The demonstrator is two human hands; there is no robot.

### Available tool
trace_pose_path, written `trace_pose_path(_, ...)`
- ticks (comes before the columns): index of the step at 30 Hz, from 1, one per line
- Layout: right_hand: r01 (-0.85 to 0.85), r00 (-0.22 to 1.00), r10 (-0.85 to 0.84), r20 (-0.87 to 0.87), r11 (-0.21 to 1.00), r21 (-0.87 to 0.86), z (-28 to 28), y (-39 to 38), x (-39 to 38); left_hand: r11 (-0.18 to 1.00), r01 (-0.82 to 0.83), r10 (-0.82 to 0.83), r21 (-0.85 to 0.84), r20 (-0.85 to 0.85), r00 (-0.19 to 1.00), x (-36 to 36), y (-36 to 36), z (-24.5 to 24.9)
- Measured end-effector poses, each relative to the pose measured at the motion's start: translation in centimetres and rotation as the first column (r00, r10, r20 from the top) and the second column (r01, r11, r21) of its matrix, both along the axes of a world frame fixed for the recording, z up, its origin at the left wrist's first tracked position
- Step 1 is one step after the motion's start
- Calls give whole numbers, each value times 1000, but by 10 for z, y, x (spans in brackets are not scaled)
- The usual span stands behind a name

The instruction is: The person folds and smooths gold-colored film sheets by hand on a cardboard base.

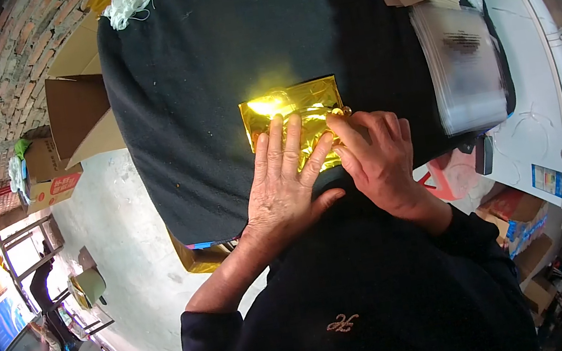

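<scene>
A shiny gold foil piece [319,92] lies on the black cloth [207,56] that covers the table. Spread flat on its left part is my left hand [277,176], fingers apart and pointing away from me. My right hand [380,158] is at the foil's right edge, its thumb and index finger close together and the other fingers curled. Small gold bits show beside the right index fingertip; whatever lies between the fingertips is too small to make out.
A stack of clear plastic bags [464,71] lies on the right of the cloth. White threads [128,7] sit at the far left corner. An open cardboard box [80,117] stands left of the table. Another person [48,345] is at the lower left.
</scene>
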State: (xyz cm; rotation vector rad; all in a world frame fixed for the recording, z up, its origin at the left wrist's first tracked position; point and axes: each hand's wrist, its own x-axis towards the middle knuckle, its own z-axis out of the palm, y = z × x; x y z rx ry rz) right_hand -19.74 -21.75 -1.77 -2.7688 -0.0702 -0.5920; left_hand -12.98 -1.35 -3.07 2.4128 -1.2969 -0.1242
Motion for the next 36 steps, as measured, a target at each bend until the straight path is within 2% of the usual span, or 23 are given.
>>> trace_pose_path(2, 7, 1000, -7, 4, 999, -42, -3, 1, 0, 1000, 0, 0, 2, 2, 1000, 0, 0, 0)
trace_pose_path(8, 11, 1000, -11, -11, 1000, 21, -5, 0, -1, 1000, -6, 6, 12, -11, 1000, 0, -1, 3)
trace_pose_path(11, 24, 998, -19, -51, 995, 95, -5, 0, 0, 1000, -3, 4, 18, -12, 1000, 0, -1, 3)
trace_pose_path(20, -36, 999, 36, 9, 892, 450, -5, -2, 7, 1000, 1, -1, 23, -3, 1000, 0, 0, 1)
trace_pose_path(36, 50, 996, 1, -90, 827, 560, -12, -9, 9, 999, -4, 5, 43, -17, 1000, -1, -1, 4)
